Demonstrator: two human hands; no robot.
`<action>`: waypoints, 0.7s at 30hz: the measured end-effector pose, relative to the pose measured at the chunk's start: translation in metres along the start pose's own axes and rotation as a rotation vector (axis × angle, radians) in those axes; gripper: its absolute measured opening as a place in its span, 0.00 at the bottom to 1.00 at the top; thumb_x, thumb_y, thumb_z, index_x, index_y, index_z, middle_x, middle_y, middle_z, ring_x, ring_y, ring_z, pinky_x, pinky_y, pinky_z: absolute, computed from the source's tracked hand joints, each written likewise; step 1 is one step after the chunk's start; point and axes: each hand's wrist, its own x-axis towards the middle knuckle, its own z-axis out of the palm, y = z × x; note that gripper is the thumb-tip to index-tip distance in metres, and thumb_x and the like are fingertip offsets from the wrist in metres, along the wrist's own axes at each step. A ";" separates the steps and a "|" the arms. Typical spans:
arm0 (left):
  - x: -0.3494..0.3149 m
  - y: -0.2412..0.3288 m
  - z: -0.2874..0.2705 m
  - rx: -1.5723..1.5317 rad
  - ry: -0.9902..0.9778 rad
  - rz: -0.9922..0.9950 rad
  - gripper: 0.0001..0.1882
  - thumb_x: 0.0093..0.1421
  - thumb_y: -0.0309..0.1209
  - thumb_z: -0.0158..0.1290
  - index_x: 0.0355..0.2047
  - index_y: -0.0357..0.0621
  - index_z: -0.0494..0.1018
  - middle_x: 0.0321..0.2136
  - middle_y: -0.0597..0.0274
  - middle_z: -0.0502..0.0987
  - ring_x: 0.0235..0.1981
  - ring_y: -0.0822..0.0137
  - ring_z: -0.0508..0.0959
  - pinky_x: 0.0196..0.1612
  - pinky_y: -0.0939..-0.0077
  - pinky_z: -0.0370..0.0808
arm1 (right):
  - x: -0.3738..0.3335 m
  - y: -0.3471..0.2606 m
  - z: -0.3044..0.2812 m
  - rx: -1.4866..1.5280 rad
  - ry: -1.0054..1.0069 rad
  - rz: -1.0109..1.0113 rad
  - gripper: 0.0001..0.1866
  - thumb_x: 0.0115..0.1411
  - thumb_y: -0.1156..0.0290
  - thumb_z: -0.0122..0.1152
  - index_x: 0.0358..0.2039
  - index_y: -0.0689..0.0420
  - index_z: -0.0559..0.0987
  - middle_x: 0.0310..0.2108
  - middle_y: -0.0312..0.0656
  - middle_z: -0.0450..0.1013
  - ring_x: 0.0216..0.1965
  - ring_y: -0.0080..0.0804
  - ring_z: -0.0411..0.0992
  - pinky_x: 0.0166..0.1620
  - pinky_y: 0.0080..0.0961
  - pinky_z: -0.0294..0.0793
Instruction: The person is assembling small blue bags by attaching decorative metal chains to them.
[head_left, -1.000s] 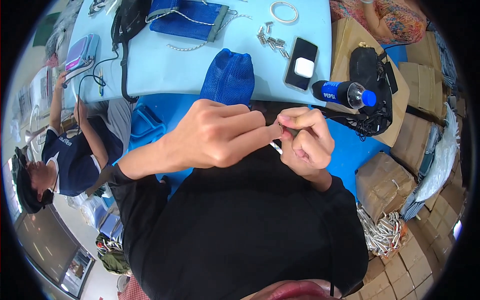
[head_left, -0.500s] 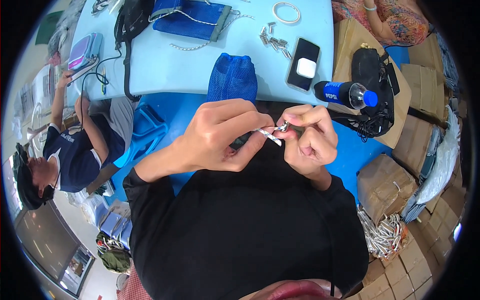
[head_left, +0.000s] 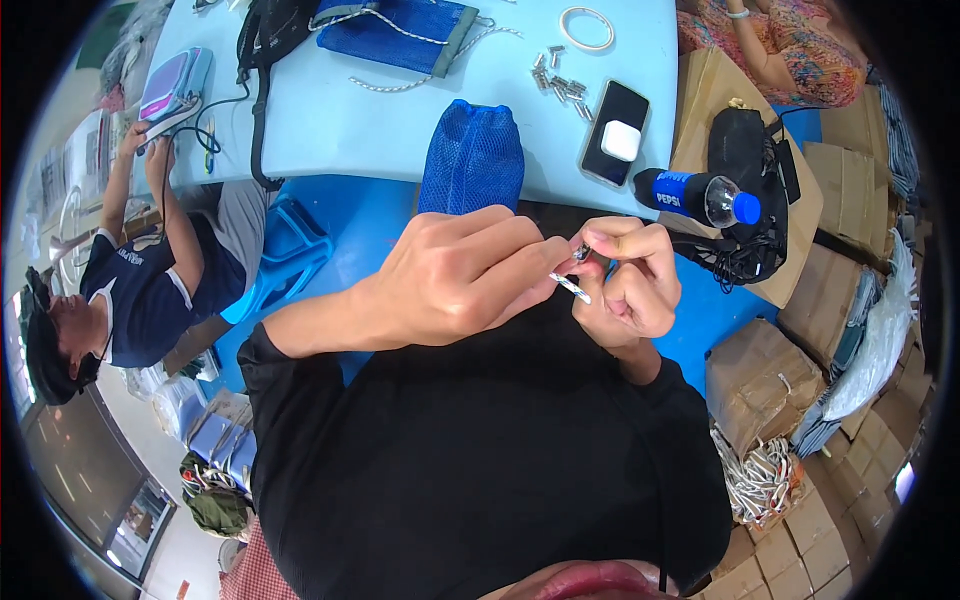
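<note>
My left hand (head_left: 455, 270) pinches a white cord with dark flecks (head_left: 572, 288), whose short end sticks out below the fingertips. Close against it, my right hand (head_left: 635, 275) grips a small shiny metal piece (head_left: 581, 253) between thumb and forefinger, right where the cord meets it. Fingers partly cover this piece, so its exact shape is hidden. Just beyond my left hand, a blue mesh drawstring bag (head_left: 472, 155) hangs at the table's near edge; its lower part is behind the hand.
On the light blue table (head_left: 340, 130) lie small metal cylinders (head_left: 563, 85), a white ring (head_left: 586, 29), a phone (head_left: 615, 130) with a white case on it, and another blue mesh bag (head_left: 390, 38). A soda bottle (head_left: 700, 197) lies at right. A co-worker (head_left: 150, 290) sits at left.
My left fingers have moved right, closer to my right hand, and less cord shows between them. The co-worker's hands have come together near the pouch. The whole view has shifted slightly.
</note>
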 end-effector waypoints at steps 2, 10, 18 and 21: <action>0.001 0.000 0.000 -0.033 -0.005 -0.009 0.16 0.51 0.23 0.68 0.41 0.36 0.81 0.27 0.61 0.79 0.22 0.64 0.78 0.21 0.75 0.72 | -0.001 0.001 0.000 0.005 -0.005 -0.005 0.31 0.43 1.01 0.63 0.15 0.58 0.52 0.38 0.54 0.73 0.36 0.45 0.82 0.29 0.27 0.82; 0.008 -0.005 -0.013 -0.138 -0.011 -0.021 0.13 0.49 0.21 0.69 0.36 0.37 0.83 0.24 0.61 0.79 0.21 0.65 0.78 0.21 0.75 0.72 | 0.002 -0.002 0.000 0.294 0.067 0.118 0.30 0.49 0.99 0.64 0.14 0.57 0.53 0.38 0.53 0.74 0.34 0.41 0.81 0.26 0.26 0.81; 0.011 -0.007 -0.014 -0.129 0.033 -0.036 0.12 0.49 0.19 0.68 0.35 0.35 0.83 0.23 0.61 0.80 0.20 0.66 0.78 0.20 0.76 0.71 | 0.005 0.007 0.006 0.284 0.082 0.104 0.30 0.48 0.99 0.64 0.14 0.58 0.54 0.37 0.52 0.73 0.34 0.40 0.81 0.27 0.27 0.82; 0.016 -0.006 -0.021 -0.094 0.040 -0.042 0.11 0.49 0.18 0.67 0.34 0.34 0.83 0.22 0.61 0.80 0.19 0.66 0.77 0.20 0.76 0.70 | 0.008 0.009 0.007 0.169 0.077 0.035 0.30 0.49 1.00 0.63 0.15 0.58 0.53 0.38 0.53 0.73 0.34 0.40 0.81 0.28 0.27 0.84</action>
